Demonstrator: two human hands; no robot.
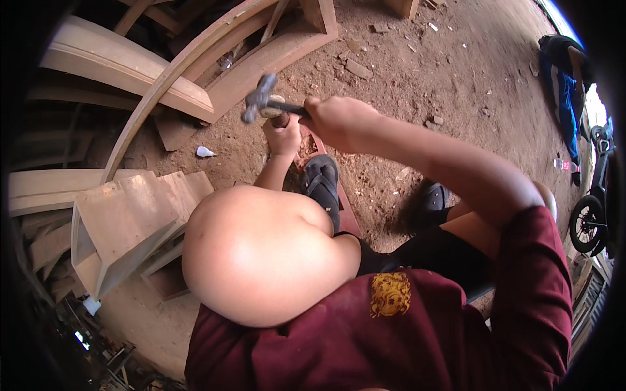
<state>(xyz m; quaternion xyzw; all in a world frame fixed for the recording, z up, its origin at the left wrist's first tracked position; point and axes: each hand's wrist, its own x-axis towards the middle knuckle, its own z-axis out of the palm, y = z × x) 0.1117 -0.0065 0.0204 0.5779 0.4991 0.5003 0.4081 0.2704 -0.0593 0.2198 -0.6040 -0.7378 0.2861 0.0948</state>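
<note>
My right hand (336, 124) is closed round the dark handle of a hammer (259, 98), whose metal head is over the top of a wooden-handled tool (280, 120). My left hand (282, 138) grips that tool upright just below; its lower end is hidden. Under my hands lies a reddish wooden piece (349, 218) with chips on it, and my sandaled left foot (318, 179) rests on it. My bare bent knee (261, 254) fills the lower middle.
Curved wooden frames (150, 78) and stacked boards (124, 221) crowd the left. A small white bottle (204, 152) lies on the dirt floor (391, 72). At the far right are a bent-over person (561, 72), a clear bottle (562, 165) and a two-wheeled vehicle (590, 215).
</note>
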